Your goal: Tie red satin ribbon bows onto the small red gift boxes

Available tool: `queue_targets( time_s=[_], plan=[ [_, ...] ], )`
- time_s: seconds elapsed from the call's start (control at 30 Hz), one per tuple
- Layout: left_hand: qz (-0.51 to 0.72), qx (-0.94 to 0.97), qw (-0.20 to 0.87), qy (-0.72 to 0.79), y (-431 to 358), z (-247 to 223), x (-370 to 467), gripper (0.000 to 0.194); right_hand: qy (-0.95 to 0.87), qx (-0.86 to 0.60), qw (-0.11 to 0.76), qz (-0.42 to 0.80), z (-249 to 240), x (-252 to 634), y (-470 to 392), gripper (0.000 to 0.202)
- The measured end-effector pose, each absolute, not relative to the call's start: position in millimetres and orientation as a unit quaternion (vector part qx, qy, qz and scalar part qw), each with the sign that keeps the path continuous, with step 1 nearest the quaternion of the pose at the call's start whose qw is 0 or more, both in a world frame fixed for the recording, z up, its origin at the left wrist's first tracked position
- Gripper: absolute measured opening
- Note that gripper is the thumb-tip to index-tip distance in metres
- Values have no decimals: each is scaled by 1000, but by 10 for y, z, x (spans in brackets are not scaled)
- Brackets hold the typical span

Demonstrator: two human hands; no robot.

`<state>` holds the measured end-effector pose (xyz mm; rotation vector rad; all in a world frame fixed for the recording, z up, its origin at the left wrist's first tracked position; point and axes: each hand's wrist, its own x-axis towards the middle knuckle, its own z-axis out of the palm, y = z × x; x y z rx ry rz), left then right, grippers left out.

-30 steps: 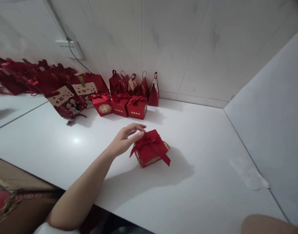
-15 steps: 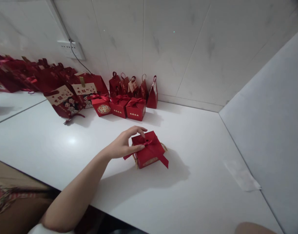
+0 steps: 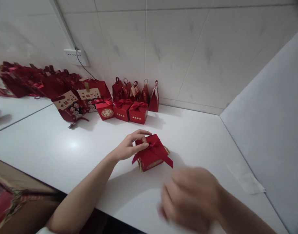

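A small red gift box with a ribbon bow and gold cord at its sides sits on the white table. Thumb and fingers of my left hand close on the ribbon bow at the top of the box. One ribbon tail hangs over the right front edge, another over the left side. Low on the right, nearer to me than the box, my right hand is smeared by motion with its fingers curled in; whether it holds anything cannot be made out.
Red boxes with bows and upright red bags stand by the wall. More red bags crowd the left back. An open cardboard box is at the lower left. A white partition borders the table on the right.
My right hand has come into view from the lower right. My left hand's fingers have shifted at the bow. The whole view has moved slightly.
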<state>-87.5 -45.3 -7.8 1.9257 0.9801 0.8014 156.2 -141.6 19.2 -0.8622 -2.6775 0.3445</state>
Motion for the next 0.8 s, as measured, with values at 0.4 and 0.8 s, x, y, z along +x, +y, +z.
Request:
queue_targets(
  time_s=[0.4,0.8],
  plan=[
    [323,750,443,369,-437,-98,-831,25,-917,-267,296,-24,-40,1406,-437,21],
    [348,682,531,365,-348,-253,-824,26,-938,-216,270,-2,-103,1451,-341,18]
  ],
)
